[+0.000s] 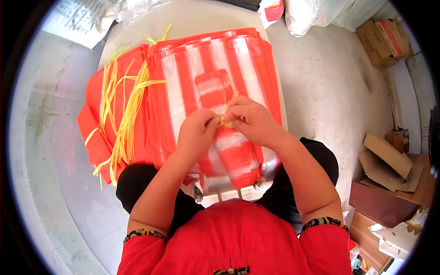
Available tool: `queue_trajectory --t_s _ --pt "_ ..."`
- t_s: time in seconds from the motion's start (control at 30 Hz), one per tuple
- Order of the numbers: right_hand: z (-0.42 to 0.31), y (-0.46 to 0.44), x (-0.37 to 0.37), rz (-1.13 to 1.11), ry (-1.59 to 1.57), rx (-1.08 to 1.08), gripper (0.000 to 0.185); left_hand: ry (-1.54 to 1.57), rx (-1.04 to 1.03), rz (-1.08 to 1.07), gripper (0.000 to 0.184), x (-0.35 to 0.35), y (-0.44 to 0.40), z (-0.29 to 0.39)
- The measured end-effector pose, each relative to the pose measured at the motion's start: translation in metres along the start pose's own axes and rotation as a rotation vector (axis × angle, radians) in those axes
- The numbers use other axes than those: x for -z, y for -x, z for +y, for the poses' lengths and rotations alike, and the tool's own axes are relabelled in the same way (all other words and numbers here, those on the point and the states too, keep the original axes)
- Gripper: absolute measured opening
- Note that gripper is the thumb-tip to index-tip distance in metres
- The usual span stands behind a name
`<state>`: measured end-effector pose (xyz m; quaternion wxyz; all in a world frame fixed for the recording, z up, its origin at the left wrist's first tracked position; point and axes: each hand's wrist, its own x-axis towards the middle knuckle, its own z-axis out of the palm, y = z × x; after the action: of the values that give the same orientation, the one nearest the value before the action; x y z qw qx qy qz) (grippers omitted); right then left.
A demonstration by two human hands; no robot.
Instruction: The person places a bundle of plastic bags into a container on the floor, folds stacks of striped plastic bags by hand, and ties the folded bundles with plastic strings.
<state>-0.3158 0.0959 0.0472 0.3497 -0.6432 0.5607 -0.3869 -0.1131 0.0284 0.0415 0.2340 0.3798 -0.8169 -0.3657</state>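
A folded bundle of red and clear striped plastic [236, 156] lies on a large stack of striped plastic sheets [174, 87]. Around the bundle's narrowed middle is a yellow tie [224, 123]. My left hand [198, 130] pinches the tie from the left, thumb and finger together. From the right, my right hand [251, 120] grips the tie with closed fingers, its thumb against the bundle. The fingers partly hide the tie. Loose yellow strands [130, 121] lie to the left, over red plastic [94, 89].
The stack rests on a pale table [183, 18] between my knees. Open cardboard [389, 165] sits on a brown box at the right. More cartons [382, 43] stand at the back right, and white bags [300, 16] behind the table.
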Motion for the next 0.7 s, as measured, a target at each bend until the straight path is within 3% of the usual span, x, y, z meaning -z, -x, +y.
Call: queue_trajectory --t_s 0.1,0.13,0.23,0.33,0.43,0.5,0.6,0.7 --pt "0.008 0.002 0.016 -0.085 0.128 0.120 0.019 -0.269 -0.034 0.069 0.009 0.010 -0.003 -0.004" --pt "0.007 0.005 0.020 -0.114 0.125 0.072 0.020 -0.364 -0.041 0.102 0.009 0.012 -0.004 -0.006" --pt "-0.003 0.011 0.028 -0.137 0.100 -0.046 0.025 -0.362 -0.055 0.304 0.012 0.015 -0.005 0.005" --pt "-0.006 0.014 0.029 -0.044 0.062 -0.152 0.034 -0.218 -0.015 0.347 0.016 0.016 -0.005 -0.002" --pt "-0.003 0.016 0.027 -0.015 0.103 -0.249 0.041 -0.157 0.119 -0.046 0.017 0.018 0.007 0.002" --pt "-0.005 0.017 0.021 -0.059 0.187 -0.191 0.044 -0.063 0.201 -0.117 0.018 0.018 0.010 0.017" --pt "-0.016 0.011 0.020 -0.081 0.162 -0.270 0.049 0.101 0.280 -0.187 0.020 0.014 0.012 0.009" --pt "-0.025 0.011 0.022 0.010 -0.577 -0.368 0.051 0.503 0.440 -0.192 0.030 0.014 0.011 0.000"
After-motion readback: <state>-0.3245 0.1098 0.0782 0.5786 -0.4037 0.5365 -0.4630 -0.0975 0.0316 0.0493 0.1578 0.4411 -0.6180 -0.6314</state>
